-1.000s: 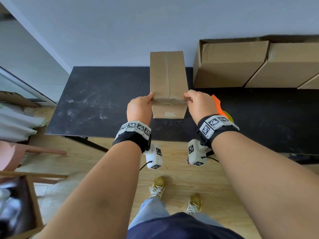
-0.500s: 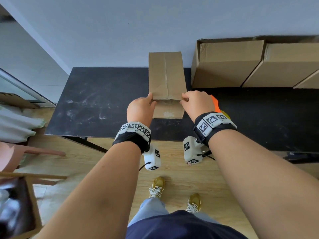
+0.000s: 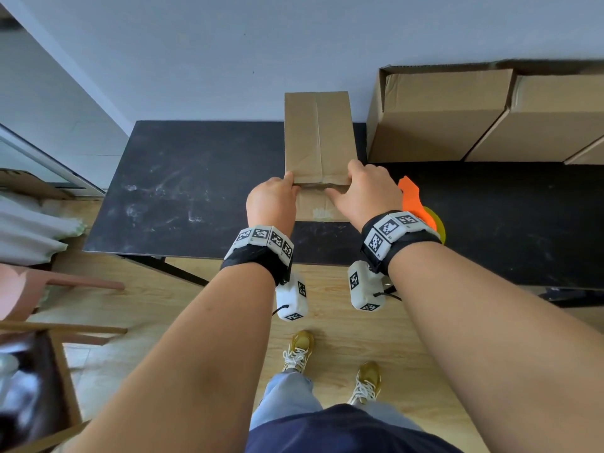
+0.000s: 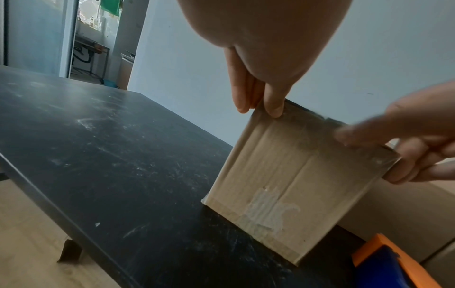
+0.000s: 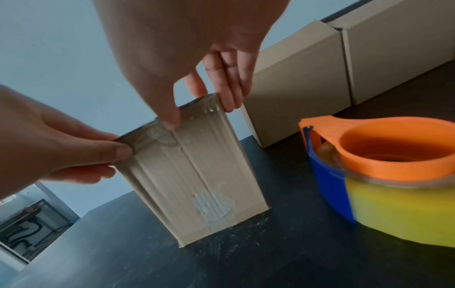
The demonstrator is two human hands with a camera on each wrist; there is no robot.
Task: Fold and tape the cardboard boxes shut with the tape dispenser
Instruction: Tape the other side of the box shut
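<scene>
A small brown cardboard box (image 3: 318, 135) stands on the black table (image 3: 196, 191), its top flaps folded shut, with clear tape over the near top edge. My left hand (image 3: 271, 204) pinches its near left top corner, thumb on the front face (image 4: 283, 175). My right hand (image 3: 366, 191) grips the near right top corner, its thumb lying across the taped edge toward the middle (image 5: 169, 120). The tape dispenser (image 5: 384, 175), orange and blue with a yellow roll, lies on the table just right of the box, partly hidden behind my right wrist in the head view (image 3: 413, 197).
Two large cardboard boxes (image 3: 441, 116) (image 3: 555, 119) stand against the wall at the back right. The table's front edge runs just under my wrists. A chair (image 3: 49, 282) and some clutter stand on the wooden floor at the left.
My right thumb has slid left along the box's near top edge toward the middle. The left hand keeps its hold on the corner, and the box has barely shifted.
</scene>
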